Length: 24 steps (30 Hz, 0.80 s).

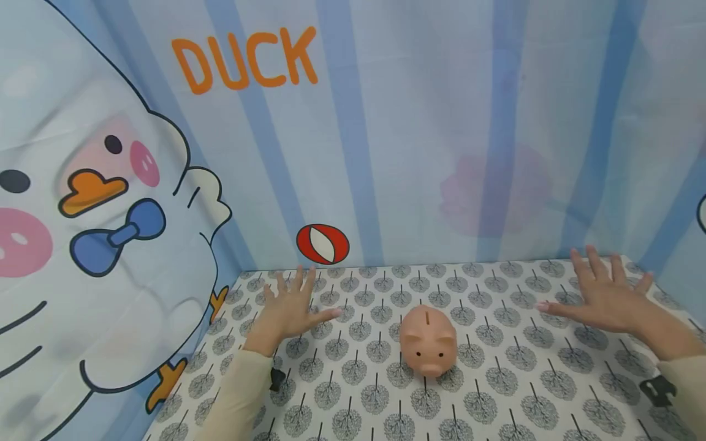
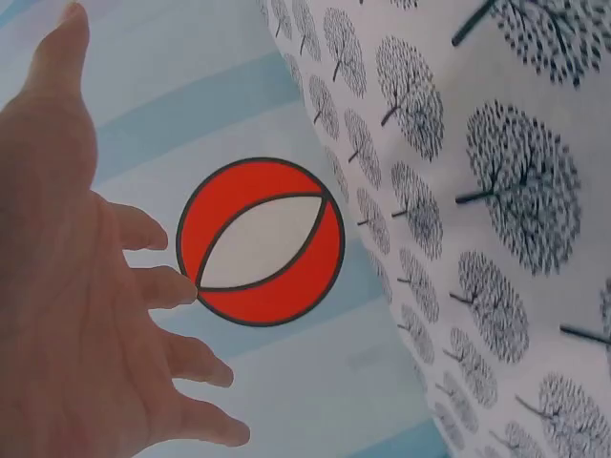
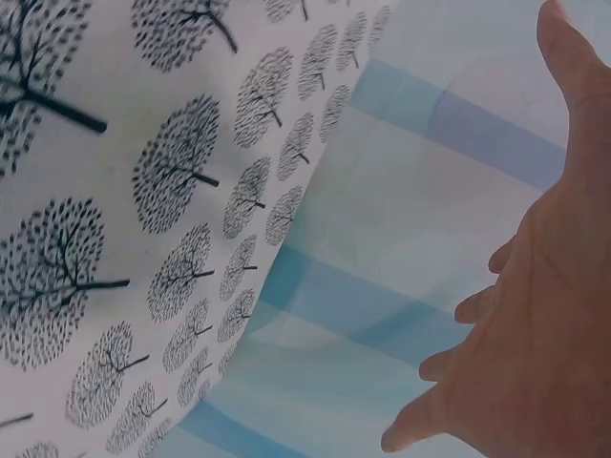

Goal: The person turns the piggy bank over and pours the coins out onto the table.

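A pink piggy bank (image 1: 428, 343) stands on the tree-patterned tablecloth, its snout toward me and a coin slot on top of its back. To its left, my left hand (image 1: 289, 306) is held with fingers spread and nothing in its grasp. On the other side, my right hand (image 1: 609, 297) is likewise spread and bare, thumb pointing toward the pig. Neither hand touches the piggy bank. Both wrist views show a hand, the left palm (image 2: 76, 286) and the right palm (image 3: 535, 315), with no object between the fingers.
The white tablecloth (image 1: 353, 404) with grey trees covers the table. Behind it hangs a blue striped curtain (image 1: 408, 122) with a printed duck (image 1: 127, 294), orange lettering and a red ball print (image 1: 323, 244). A dark strap piece (image 1: 657, 390) shows at the right wrist.
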Available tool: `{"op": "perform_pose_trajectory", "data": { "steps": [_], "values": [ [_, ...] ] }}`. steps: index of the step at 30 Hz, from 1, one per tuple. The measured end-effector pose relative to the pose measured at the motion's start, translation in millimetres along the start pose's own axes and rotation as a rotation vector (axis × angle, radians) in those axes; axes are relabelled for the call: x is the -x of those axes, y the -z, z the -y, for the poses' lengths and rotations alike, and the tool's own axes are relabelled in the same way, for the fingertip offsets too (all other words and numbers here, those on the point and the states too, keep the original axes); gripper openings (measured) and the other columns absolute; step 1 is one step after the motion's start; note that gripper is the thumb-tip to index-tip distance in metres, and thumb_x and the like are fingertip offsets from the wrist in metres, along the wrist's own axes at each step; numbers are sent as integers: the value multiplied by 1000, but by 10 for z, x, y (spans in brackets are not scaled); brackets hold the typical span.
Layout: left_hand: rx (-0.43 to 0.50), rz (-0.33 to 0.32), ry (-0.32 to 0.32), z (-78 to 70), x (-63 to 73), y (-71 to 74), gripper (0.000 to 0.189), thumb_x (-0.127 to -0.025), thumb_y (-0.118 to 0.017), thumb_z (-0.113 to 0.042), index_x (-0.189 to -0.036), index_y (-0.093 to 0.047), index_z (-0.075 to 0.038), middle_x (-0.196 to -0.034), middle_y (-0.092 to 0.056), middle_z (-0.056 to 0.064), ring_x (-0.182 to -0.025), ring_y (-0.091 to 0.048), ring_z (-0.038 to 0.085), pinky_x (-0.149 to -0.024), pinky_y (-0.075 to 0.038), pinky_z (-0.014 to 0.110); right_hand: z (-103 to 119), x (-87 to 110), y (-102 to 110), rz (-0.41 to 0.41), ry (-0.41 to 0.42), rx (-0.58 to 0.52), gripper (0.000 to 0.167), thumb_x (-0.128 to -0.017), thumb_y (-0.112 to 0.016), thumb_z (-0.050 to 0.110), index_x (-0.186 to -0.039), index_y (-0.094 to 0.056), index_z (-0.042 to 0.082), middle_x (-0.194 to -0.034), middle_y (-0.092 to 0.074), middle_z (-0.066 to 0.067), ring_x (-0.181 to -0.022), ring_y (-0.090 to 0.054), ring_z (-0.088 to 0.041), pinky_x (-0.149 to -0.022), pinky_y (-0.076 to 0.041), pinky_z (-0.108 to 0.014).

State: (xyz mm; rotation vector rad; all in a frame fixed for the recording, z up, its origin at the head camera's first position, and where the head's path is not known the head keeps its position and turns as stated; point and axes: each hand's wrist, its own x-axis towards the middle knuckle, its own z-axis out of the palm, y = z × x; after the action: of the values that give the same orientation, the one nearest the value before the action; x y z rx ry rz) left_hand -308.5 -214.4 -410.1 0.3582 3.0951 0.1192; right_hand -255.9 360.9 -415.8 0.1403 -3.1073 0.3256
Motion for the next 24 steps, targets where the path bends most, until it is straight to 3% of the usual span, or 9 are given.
{"op": "perform_pose_trajectory", "data": {
  "steps": [9,13,17,20,24],
  "values": [
    [78,0,-55,-279,-26,-50,113,-90,-49,-88,-171,-12,-18,-177,-16,17,-159,-9,58,-122,-5,86,148,-20,26,1,77,-123,129,-94,-63,68,-163,20,-2,-164,22,-42,-143,12,-77,-98,7,-99],
    [110,-4,-89,-413,-34,-75,109,-91,-48,-86,-171,-14,-20,-176,-22,16,-159,-27,49,-125,-26,76,279,-13,14,8,101,-179,131,-93,-68,66,-164,19,-2,-165,18,-43,-144,7,-77,-103,3,-97],
    [215,19,-110,-479,-36,-150,108,-92,-50,-85,-170,-18,-17,-173,-32,15,-152,-45,41,-121,-45,63,408,2,11,12,159,-313,130,-94,-72,59,-163,18,-4,-166,14,-43,-148,3,-73,-113,-6,-90],
    [302,36,-143,-512,-46,-213,106,-92,-56,-81,-168,-26,-15,-164,-47,16,-144,-55,38,-114,-52,58,504,15,4,22,198,-398,127,-95,-73,55,-165,16,-3,-168,9,-41,-152,-3,-68,-118,-12,-85],
    [397,52,-226,-567,-34,-273,91,-95,-64,-68,-164,-39,-14,-152,-60,16,-135,-63,35,-108,-57,56,648,27,-19,36,225,-427,120,-98,-69,54,-166,13,-1,-168,-6,-42,-148,-20,-68,-115,-25,-84]
  ]
}}
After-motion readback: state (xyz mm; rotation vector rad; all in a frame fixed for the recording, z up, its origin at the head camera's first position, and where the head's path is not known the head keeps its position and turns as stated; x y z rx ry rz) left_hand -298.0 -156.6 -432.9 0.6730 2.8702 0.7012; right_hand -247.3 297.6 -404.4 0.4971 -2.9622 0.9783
